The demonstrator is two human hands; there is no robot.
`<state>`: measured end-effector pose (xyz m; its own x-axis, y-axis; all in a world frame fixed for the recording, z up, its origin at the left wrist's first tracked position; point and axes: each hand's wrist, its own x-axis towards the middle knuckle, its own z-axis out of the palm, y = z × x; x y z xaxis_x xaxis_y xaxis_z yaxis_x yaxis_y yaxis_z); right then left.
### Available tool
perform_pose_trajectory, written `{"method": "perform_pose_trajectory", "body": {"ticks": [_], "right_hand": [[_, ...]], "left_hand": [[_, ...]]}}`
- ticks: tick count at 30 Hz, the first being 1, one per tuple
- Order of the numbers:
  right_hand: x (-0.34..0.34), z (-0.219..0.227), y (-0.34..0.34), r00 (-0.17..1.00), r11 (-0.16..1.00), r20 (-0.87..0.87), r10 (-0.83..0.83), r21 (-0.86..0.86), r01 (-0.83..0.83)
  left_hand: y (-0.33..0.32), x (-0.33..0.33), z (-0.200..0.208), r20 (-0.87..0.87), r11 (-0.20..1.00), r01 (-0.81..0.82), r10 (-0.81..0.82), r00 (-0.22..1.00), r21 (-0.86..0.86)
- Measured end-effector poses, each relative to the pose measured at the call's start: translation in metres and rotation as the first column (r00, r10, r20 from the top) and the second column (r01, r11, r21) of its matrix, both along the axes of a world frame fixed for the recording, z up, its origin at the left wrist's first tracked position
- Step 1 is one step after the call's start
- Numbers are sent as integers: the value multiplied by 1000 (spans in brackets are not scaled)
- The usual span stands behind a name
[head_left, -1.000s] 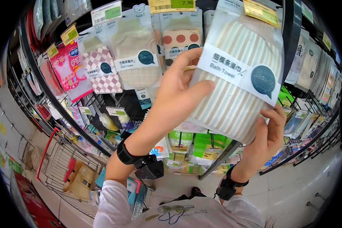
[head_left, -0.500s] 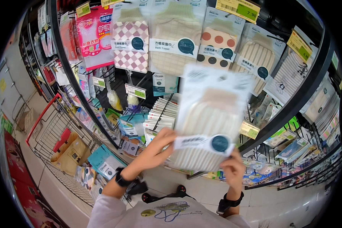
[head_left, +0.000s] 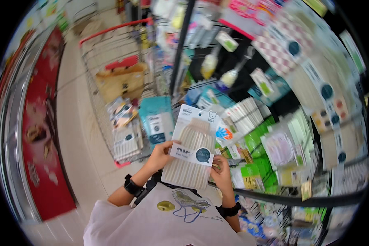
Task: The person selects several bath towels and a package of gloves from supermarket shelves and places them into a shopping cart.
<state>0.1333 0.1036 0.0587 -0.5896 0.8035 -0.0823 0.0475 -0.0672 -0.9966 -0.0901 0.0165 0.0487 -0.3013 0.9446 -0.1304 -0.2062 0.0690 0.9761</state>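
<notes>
A beige-and-white striped bath mitt on a white hang card is in front of my chest, a little tilted. My left hand grips its left edge, thumb on the front by the paper band. At the right edge, my right hand is closed on the card with bent fingers. Ahead and to the left stands a wire shopping cart with a red handle. Inside it are a brown paper bag, a teal glove pack and some striped packs.
A display rack with a dark post rises ahead and right, hung with checked mitts, bottle brushes and green packs. Its dark curved rail runs near my right arm. A red-fronted cabinet lines the left side.
My view has swung left, bringing the cart nearer the middle. Both hands have drawn the carded bath mitt away from the rack, lower and closer to my body, still holding its two edges.
</notes>
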Motion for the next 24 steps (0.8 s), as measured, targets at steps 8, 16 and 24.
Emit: {"method": "perform_pose_trajectory", "body": {"ticks": [8, 16, 24], "right_hand": [[-76, -44, -2, 965, 816, 60, 254, -549, -180], [-175, -82, -30, 861, 623, -1, 508, -690, -368], [-237, -140, -43, 784, 582, 75, 616, -714, -389]], "left_hand": [[-66, -36, -48, 104, 895, -429, 441, 891, -118], [-136, -86, -88, 150, 712, -616, 687, 711, -339], [-176, -99, -107, 236, 575, -637, 808, 540, -513]]}}
